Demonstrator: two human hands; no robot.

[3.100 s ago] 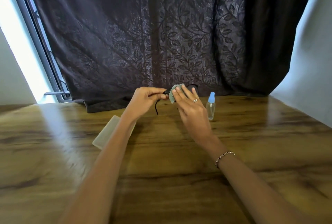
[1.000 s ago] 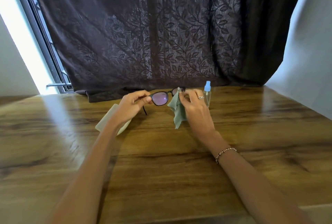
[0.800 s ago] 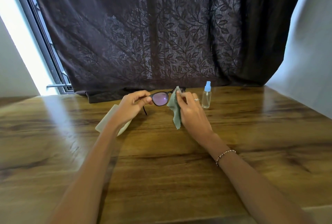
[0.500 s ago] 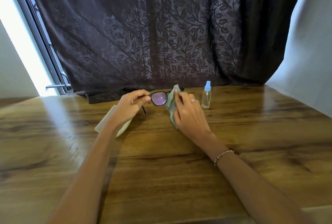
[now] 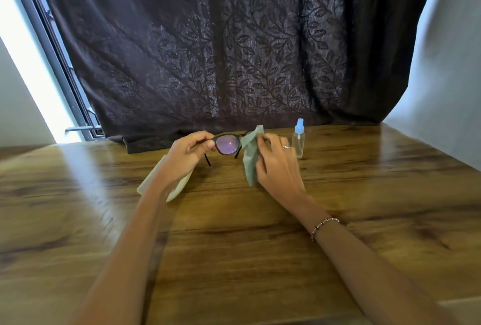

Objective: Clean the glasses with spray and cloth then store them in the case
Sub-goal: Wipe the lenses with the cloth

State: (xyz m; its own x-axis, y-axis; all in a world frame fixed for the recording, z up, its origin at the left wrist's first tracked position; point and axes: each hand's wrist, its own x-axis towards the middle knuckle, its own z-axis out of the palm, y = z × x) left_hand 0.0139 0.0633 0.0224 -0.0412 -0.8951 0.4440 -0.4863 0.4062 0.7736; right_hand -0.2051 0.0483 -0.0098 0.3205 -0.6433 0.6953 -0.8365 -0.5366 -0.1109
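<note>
Black-framed glasses [image 5: 228, 144] with a purple-tinted lens are held above the far part of the wooden table [image 5: 234, 233]. My left hand [image 5: 187, 156] pinches their left end at the hinge. My right hand [image 5: 276, 166] grips a pale green cloth [image 5: 249, 162] folded over the other lens, which is hidden; the cloth's tail hangs down. A small clear spray bottle [image 5: 298, 140] with a blue cap stands upright just right of my right hand. The pale translucent case [image 5: 156, 181] lies on the table under my left wrist, partly covered by it.
A dark leaf-patterned curtain [image 5: 221, 51] hangs behind the table and touches its far edge. A bright window frame [image 5: 52, 64] is at the left, a white wall [image 5: 447, 77] at the right. Bare wood fills the near table.
Three seconds ago the cloth was bunched on the lens near my left hand. Now it covers the other lens, with the purple lens exposed; my right hand has shifted slightly over the cloth.
</note>
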